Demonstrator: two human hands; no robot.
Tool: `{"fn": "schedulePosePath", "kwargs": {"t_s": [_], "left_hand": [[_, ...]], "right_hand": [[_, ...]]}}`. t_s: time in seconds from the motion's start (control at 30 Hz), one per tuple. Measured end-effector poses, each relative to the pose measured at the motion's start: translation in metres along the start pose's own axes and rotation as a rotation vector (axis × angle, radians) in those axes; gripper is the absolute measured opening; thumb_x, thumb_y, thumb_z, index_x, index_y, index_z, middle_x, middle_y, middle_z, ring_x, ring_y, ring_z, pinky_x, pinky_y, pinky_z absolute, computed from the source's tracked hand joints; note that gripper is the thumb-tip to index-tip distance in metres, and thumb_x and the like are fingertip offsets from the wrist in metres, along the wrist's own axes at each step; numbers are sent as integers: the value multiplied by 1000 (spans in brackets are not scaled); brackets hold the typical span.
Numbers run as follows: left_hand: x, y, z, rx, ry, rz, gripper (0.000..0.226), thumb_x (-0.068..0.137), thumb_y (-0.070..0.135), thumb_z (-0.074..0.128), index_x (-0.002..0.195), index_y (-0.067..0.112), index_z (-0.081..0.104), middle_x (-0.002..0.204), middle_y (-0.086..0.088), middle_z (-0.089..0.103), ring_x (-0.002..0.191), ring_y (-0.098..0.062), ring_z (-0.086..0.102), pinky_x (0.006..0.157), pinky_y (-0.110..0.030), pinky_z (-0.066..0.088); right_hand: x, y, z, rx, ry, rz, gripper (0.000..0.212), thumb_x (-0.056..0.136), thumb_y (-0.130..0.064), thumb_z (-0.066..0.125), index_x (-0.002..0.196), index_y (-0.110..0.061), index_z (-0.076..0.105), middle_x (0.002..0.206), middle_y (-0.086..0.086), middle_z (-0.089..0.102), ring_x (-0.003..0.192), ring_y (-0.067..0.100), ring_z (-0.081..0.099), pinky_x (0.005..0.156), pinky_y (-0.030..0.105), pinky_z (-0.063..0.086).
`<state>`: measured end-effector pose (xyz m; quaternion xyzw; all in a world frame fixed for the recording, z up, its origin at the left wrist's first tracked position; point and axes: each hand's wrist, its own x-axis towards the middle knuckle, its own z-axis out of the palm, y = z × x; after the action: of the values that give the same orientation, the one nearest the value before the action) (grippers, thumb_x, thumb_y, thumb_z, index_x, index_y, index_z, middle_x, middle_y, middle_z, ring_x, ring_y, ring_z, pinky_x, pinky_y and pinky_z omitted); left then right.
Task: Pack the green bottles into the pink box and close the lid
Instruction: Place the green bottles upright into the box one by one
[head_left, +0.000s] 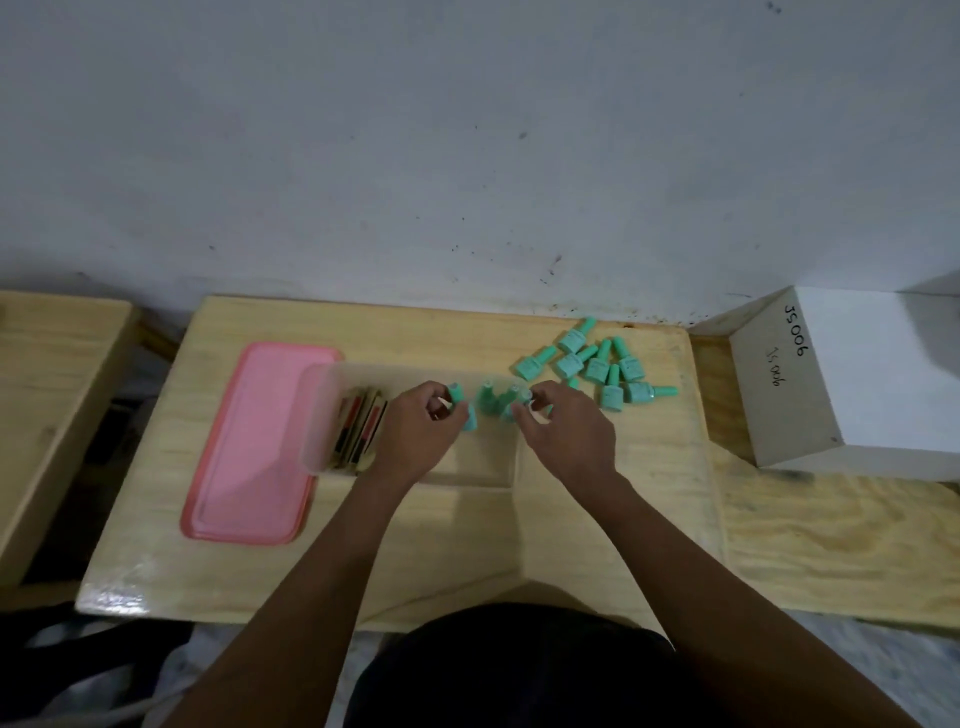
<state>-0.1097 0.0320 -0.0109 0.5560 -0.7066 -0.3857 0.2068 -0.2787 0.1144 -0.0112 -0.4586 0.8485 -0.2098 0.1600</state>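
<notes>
The pale wooden tabletop stands against a scuffed white wall. A white carton with "JS006" written on it sits on the boards to the right, and a second wooden surface is off to the left. One pink lid lies flat on the tabletop, its right edge tucked under the left end of the single translucent box. A few flat red-and-black packets stand packed in that end of the box. Both hands reach over the box's near wall. The left hand has its grip curled round one green bottle, and the right hand pinches the cap of another bottle. Between them one upright bottle stands inside the box. There may be one more beside it, but fingers and the cloudy wall blur the count. To the right of the box, the loose pile of bottles lies tumbled on its sides. I count eight there, with the nearest half hidden behind the right hand's knuckles.
</notes>
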Motion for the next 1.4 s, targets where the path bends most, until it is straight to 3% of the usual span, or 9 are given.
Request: {"fn": "schedulePosePath", "kwargs": {"t_s": [0.07, 0.17, 0.27, 0.53, 0.7, 0.8, 0.93, 1.4], "left_hand": [[-1, -5, 1, 24, -13, -5, 13, 82, 29, 70, 85, 17, 67, 65, 2, 64, 54, -8, 54, 48, -12, 38], [0, -12, 7, 24, -50, 1, 14, 81, 28, 70, 86, 15, 68, 67, 0, 65, 59, -14, 57, 55, -25, 45], [2, -15, 16, 35, -90, -6, 14, 80, 28, 71, 87, 17, 67, 66, 6, 59, 57, -11, 54, 53, -22, 40], [8, -16, 34, 115, -120, 19, 20, 84, 33, 67, 96, 17, 66, 82, 1, 69, 59, -13, 55, 54, -27, 45], [13, -13, 41, 174, -115, 55, 24, 87, 33, 64, 100, 14, 66, 89, -2, 72, 72, -18, 64, 55, -24, 39], [14, -13, 44, 187, -103, 62, 22, 88, 31, 63, 101, 13, 65, 90, -1, 71, 68, -14, 59, 49, -21, 33], [16, -16, 49, 152, -106, 59, 20, 88, 29, 64, 99, 13, 65, 89, -5, 72, 69, -17, 62, 56, -28, 46], [15, -21, 53, 97, -126, 101, 19, 88, 27, 63, 101, 13, 65, 83, 0, 70, 69, -15, 63, 61, -36, 54]], "right_hand": [[3, -2, 9, -67, -2, -13, 34, 86, -51, 60, 110, -29, 67, 100, -9, 65, 102, 15, 58, 72, 30, 48], [7, -3, 19, -156, -19, 21, 33, 85, -51, 60, 108, -29, 70, 105, -6, 62, 107, 16, 54, 73, 32, 48], [10, -6, 26, -230, -34, 13, 33, 84, -52, 61, 107, -29, 70, 109, -4, 61, 110, 18, 52, 75, 33, 48], [10, -6, 35, -295, 63, -28, 34, 80, -51, 66, 96, -22, 74, 97, 0, 62, 97, 22, 56, 66, 35, 46], [12, -3, 30, -252, 36, -44, 34, 80, -50, 68, 100, -23, 73, 100, -2, 63, 97, 19, 57, 66, 33, 49], [11, 2, 25, -214, 2, -65, 31, 81, -49, 67, 102, -26, 73, 101, -4, 63, 99, 17, 56, 66, 30, 46], [10, 6, 19, -214, -8, -107, 26, 81, -47, 69, 99, -28, 75, 96, -6, 62, 96, 14, 57, 62, 26, 41], [8, 4, 20, -166, -7, -85, 25, 86, -45, 66, 102, -27, 74, 96, -5, 62, 97, 15, 57, 62, 26, 40]]}}
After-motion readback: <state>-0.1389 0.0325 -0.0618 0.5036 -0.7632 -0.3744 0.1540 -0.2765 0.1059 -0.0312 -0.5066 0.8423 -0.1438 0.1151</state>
